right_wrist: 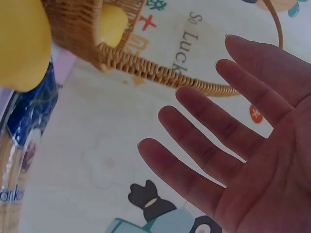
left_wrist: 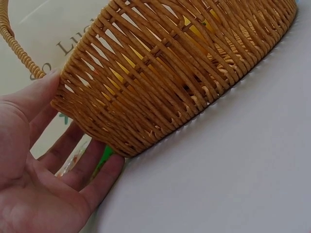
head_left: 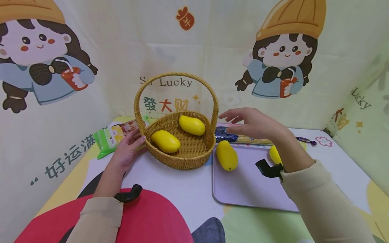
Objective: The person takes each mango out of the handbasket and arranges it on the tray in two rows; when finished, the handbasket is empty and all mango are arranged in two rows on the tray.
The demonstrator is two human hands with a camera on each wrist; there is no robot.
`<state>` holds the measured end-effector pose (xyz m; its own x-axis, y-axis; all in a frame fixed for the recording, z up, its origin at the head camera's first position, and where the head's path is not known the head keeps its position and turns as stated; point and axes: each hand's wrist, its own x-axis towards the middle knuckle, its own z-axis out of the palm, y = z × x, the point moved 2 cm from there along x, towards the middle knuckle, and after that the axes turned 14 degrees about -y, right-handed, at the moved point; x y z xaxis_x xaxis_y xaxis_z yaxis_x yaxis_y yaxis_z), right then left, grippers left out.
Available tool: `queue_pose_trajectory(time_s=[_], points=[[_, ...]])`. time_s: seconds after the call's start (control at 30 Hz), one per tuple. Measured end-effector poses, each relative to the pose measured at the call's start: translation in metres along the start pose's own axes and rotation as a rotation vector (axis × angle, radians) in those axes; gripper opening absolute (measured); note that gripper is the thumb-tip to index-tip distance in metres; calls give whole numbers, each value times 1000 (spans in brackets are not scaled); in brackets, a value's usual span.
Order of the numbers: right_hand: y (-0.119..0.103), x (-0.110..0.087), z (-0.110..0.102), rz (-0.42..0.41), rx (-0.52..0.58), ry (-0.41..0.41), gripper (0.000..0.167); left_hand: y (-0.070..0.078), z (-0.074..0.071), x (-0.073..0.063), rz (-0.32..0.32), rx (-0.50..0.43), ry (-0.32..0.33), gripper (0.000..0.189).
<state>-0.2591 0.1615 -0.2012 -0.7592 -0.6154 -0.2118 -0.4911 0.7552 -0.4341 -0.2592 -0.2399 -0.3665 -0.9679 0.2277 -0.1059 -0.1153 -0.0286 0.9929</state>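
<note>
A woven wicker basket [head_left: 185,163] with a tall arched handle stands on the table, holding two yellow mangoes, one at its left [head_left: 165,141] and one at the back [head_left: 192,125]. My left hand [head_left: 129,150] rests against the basket's left end; in the left wrist view the thumb touches the rim and the loosely extended fingers lie along the outside wall. Right of the handle, my right hand [head_left: 253,123] hovers in the air with spread fingers, holding nothing. Below it lies another mango [head_left: 227,156] on a lilac tray [head_left: 243,189].
A further mango [head_left: 275,155] on the tray is partly hidden by my right forearm. Behind the tray lies a long blue-ended pack of noodle-like sticks [head_left: 226,135]. A green snack bag [head_left: 106,143] sits left of the basket. A printed cloth wall [head_left: 225,50] rises behind.
</note>
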Motion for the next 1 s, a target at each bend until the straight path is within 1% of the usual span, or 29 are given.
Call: queue_pose_trajectory(time_s=[0.33, 0.57, 0.73, 0.9, 1.0], points=[[-19, 34, 11, -27, 45, -52, 45, -1, 0, -1, 2, 0, 8, 75], [-33, 59, 21, -43, 40, -93, 45, 0, 1, -2, 5, -2, 10, 73], [-43, 78, 27, -11, 46, -131, 45, -1, 0, -2, 4, -1, 13, 74], [-48, 96, 32, 12, 19, -181, 47, -2, 0, -3, 1, 10, 14, 72], [-51, 106, 32, 27, -9, -193, 47, 0, 0, -2, 8, 25, 9, 72]])
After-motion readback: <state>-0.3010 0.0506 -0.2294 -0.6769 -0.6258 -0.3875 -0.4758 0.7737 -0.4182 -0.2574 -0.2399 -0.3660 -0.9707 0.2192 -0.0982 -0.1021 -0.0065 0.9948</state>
